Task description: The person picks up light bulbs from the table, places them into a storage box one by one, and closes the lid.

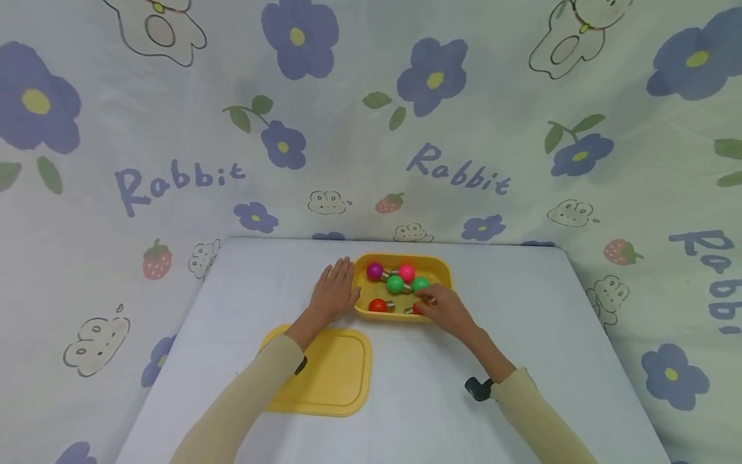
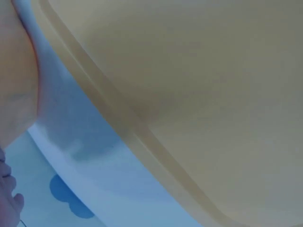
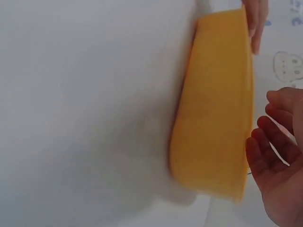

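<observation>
A yellow plastic box [image 1: 361, 312] with several small coloured light bulbs inside stands on the table. My left hand [image 1: 333, 291], fingers straight, rests against the box's left side. My right hand [image 1: 446, 308] is over the box's near right corner, beside a red bulb [image 1: 417, 308] that it partly covers. In the right wrist view its fingers are loosely bent at the rim, with no bulb visible between them. Near it lies a green bulb [image 1: 420, 283]. Another green bulb [image 1: 395, 284], a purple bulb [image 1: 375, 271], a pink bulb [image 1: 406, 272] and a second red bulb [image 1: 378, 305] lie further left.
A flat yellow lid [image 1: 333, 380] lies on the white table [image 1: 429, 393] in front of the box, partly under my left forearm. A patterned cloth [image 1: 359, 142] with flowers and rabbits hangs behind the table and along its sides.
</observation>
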The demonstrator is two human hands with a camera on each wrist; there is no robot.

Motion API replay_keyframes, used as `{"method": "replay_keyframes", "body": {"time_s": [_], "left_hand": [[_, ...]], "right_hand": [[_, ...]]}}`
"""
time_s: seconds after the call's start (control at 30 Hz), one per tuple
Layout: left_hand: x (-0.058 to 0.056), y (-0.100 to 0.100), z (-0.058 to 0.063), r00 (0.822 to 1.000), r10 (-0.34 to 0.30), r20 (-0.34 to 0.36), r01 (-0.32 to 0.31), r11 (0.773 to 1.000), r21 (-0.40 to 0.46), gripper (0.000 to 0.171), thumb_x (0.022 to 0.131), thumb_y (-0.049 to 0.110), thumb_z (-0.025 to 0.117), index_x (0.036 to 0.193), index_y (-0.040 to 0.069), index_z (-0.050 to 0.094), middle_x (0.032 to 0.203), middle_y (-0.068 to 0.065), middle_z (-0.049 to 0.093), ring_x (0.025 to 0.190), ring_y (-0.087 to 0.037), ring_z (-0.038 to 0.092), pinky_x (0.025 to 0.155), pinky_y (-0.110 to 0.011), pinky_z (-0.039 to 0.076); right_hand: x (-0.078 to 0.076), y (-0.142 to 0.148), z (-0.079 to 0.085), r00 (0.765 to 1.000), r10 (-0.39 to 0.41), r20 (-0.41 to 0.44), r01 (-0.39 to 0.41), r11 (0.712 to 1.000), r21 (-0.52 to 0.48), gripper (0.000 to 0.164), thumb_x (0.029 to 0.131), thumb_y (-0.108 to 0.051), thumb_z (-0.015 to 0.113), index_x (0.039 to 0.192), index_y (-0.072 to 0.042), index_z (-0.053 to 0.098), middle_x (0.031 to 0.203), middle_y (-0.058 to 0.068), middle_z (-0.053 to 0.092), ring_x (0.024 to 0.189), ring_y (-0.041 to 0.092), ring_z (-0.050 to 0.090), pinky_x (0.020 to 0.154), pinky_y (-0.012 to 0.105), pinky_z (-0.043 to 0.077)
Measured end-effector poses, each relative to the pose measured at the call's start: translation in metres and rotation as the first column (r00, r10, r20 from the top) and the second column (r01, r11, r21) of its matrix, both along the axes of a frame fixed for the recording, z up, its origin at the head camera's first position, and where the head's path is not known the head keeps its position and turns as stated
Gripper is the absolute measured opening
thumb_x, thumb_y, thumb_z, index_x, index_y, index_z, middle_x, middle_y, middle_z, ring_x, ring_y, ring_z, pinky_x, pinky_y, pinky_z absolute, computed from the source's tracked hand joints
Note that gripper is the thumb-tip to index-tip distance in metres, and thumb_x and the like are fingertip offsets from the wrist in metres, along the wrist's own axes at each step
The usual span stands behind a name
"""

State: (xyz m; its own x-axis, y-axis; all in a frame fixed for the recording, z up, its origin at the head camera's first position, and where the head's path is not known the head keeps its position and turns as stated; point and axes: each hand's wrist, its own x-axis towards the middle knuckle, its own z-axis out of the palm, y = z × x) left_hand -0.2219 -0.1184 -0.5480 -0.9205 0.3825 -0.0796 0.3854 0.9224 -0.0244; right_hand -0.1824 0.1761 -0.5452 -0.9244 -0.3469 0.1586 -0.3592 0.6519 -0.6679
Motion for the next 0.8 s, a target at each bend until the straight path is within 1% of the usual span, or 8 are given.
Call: {"method": "replay_keyframes", "body": {"time_s": [0.1, 0.23, 0.3, 0.4, 0.5, 0.6, 0.7, 0.8], "left_hand": [[0.001, 0.000, 0.001, 1.000, 0.019, -0.019, -0.018, 0.999, 0.034, 0.072, 0.106, 0.046, 0.033, 0.157, -0.003, 0.020, 0.163, -0.018, 0.020, 0.150, -0.032, 0.018, 0.120, -0.048, 0.013], [0.008, -0.002, 0.007, 0.998, 0.054, -0.012, -0.051, 0.986, 0.160, 0.072, 0.106, 0.046, 0.036, 0.156, -0.005, 0.022, 0.160, -0.020, 0.026, 0.147, -0.035, 0.024, 0.118, -0.051, 0.018], [0.015, -0.006, 0.010, 0.998, 0.064, -0.005, -0.061, 0.972, 0.226, 0.071, 0.106, 0.043, 0.038, 0.155, -0.006, 0.023, 0.159, -0.022, 0.028, 0.146, -0.036, 0.026, 0.118, -0.052, 0.021], [0.030, -0.016, 0.014, 0.998, 0.059, -0.004, -0.055, 0.951, 0.305, 0.069, 0.106, 0.037, 0.044, 0.152, -0.010, 0.026, 0.156, -0.027, 0.032, 0.143, -0.040, 0.031, 0.116, -0.052, 0.025], [0.048, -0.030, 0.016, 0.999, 0.042, -0.009, -0.036, 0.933, 0.357, 0.067, 0.104, 0.031, 0.051, 0.149, -0.014, 0.030, 0.151, -0.032, 0.036, 0.139, -0.044, 0.037, 0.113, -0.053, 0.030], [0.066, -0.047, 0.013, 0.999, 0.042, -0.010, -0.035, 0.919, 0.393, 0.067, 0.102, 0.025, 0.057, 0.147, -0.016, 0.031, 0.147, -0.034, 0.040, 0.134, -0.047, 0.041, 0.110, -0.055, 0.034], [0.086, -0.064, 0.008, 0.998, 0.069, -0.006, -0.060, 0.908, 0.414, 0.070, 0.098, 0.021, 0.063, 0.148, -0.016, 0.030, 0.143, -0.035, 0.043, 0.129, -0.049, 0.045, 0.105, -0.057, 0.039], [0.104, -0.081, 0.004, 0.992, 0.122, 0.031, -0.124, 0.899, 0.420, 0.075, 0.096, 0.019, 0.066, 0.150, -0.015, 0.026, 0.142, -0.036, 0.044, 0.128, -0.050, 0.046, 0.103, -0.059, 0.041]], "right_hand": [[0.011, -0.001, 0.012, 1.000, 0.001, -0.025, -0.002, 1.000, -0.029, 0.025, 0.091, -0.007, 0.073, 0.115, -0.001, 0.072, 0.103, 0.008, 0.068, 0.090, 0.021, 0.062, 0.080, 0.037, 0.057], [0.031, -0.003, 0.026, 0.999, 0.026, -0.046, -0.030, 0.997, -0.070, 0.023, 0.090, -0.005, 0.074, 0.113, -0.004, 0.072, 0.104, 0.007, 0.069, 0.091, 0.020, 0.062, 0.080, 0.039, 0.058], [0.043, -0.005, 0.029, 0.997, 0.052, -0.052, -0.056, 0.995, -0.084, 0.022, 0.090, -0.004, 0.074, 0.112, -0.004, 0.072, 0.103, 0.006, 0.069, 0.090, 0.018, 0.062, 0.080, 0.036, 0.058], [0.059, -0.012, 0.029, 0.996, 0.088, -0.016, -0.089, 0.992, -0.086, 0.023, 0.091, -0.006, 0.073, 0.113, -0.004, 0.071, 0.105, 0.006, 0.071, 0.091, 0.016, 0.064, 0.080, 0.032, 0.058], [0.074, -0.022, 0.021, 0.991, 0.110, 0.079, -0.106, 0.993, -0.052, 0.026, 0.093, -0.011, 0.071, 0.118, -0.006, 0.070, 0.110, 0.005, 0.071, 0.096, 0.016, 0.066, 0.083, 0.031, 0.057], [0.086, -0.032, 0.006, 0.973, 0.112, 0.202, -0.110, 0.994, -0.021, 0.028, 0.094, -0.015, 0.070, 0.121, -0.007, 0.070, 0.116, 0.005, 0.071, 0.101, 0.016, 0.067, 0.085, 0.031, 0.057], [0.095, -0.041, -0.011, 0.951, 0.097, 0.294, -0.104, 0.995, 0.008, 0.028, 0.093, -0.018, 0.072, 0.119, -0.008, 0.072, 0.115, 0.000, 0.071, 0.099, 0.012, 0.067, 0.083, 0.028, 0.056], [0.102, -0.048, -0.022, 0.936, 0.089, 0.339, -0.094, 0.996, 0.000, 0.029, 0.090, -0.019, 0.075, 0.117, -0.008, 0.073, 0.110, -0.002, 0.072, 0.094, 0.008, 0.067, 0.080, 0.025, 0.056]]}}
